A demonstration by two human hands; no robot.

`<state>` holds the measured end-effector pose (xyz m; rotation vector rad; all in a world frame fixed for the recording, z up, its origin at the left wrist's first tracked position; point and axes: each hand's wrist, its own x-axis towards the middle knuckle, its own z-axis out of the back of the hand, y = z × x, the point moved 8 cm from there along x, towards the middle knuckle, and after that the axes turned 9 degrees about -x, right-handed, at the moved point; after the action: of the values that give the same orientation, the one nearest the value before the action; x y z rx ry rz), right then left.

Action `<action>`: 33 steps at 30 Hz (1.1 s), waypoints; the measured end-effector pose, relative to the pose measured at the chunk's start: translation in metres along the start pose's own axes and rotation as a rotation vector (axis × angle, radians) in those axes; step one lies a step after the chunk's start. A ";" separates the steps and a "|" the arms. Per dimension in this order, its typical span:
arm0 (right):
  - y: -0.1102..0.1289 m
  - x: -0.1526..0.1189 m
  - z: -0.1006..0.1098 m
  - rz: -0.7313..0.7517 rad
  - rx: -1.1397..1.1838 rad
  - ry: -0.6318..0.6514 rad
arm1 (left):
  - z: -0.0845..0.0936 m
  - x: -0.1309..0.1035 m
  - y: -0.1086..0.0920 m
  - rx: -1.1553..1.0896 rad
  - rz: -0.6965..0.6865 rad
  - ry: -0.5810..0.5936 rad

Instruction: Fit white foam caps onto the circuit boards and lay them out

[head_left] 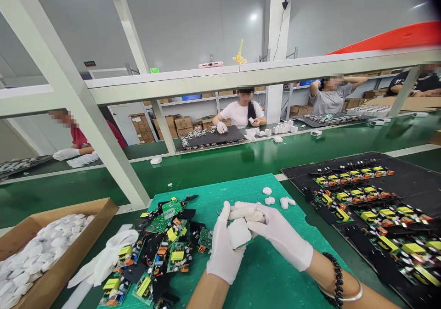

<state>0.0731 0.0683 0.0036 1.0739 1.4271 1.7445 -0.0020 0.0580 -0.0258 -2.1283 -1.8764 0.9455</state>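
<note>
Both of my hands wear white gloves and meet over the green mat (272, 272). My left hand (223, 247) is wrapped round a white plastic housing (239, 233) with rounded corners. From the right, my right hand (275, 231) reaches to the same housing, its fingers curled against the housing's upper and right edges. Left of my left hand lies a pile of green circuit boards (172, 209) with yellow and orange parts. A few small white round pieces (267, 191) rest on the mat beyond my right hand.
A cardboard box (82, 240) of white pieces stands at the left, beside a loose white glove (110, 254). Rows of boards lie on a black sheet (296, 173) at the right. A slanted frame post (99, 130) rises at the left. Several people sit across the green belt (206, 164).
</note>
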 end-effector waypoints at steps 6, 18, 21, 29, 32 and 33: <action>0.014 -0.001 -0.004 0.062 -0.115 0.092 | 0.008 0.004 0.000 0.008 -0.011 -0.053; 0.001 -0.004 0.004 -0.039 0.015 -0.051 | 0.000 -0.001 0.005 0.047 0.048 -0.003; 0.002 -0.003 0.005 0.004 -0.019 -0.042 | 0.000 -0.002 0.004 0.070 0.050 -0.008; 0.007 -0.002 0.001 0.042 -0.134 0.031 | 0.006 0.003 0.003 0.043 0.030 -0.025; 0.011 -0.002 -0.003 0.071 -0.191 0.086 | 0.013 0.002 -0.001 0.050 -0.005 -0.071; 0.011 -0.003 -0.004 0.075 -0.207 0.099 | 0.014 0.002 -0.002 0.050 -0.015 -0.077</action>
<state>0.0709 0.0618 0.0139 0.9532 1.2444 1.9750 -0.0113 0.0561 -0.0361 -2.0750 -1.8794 1.0740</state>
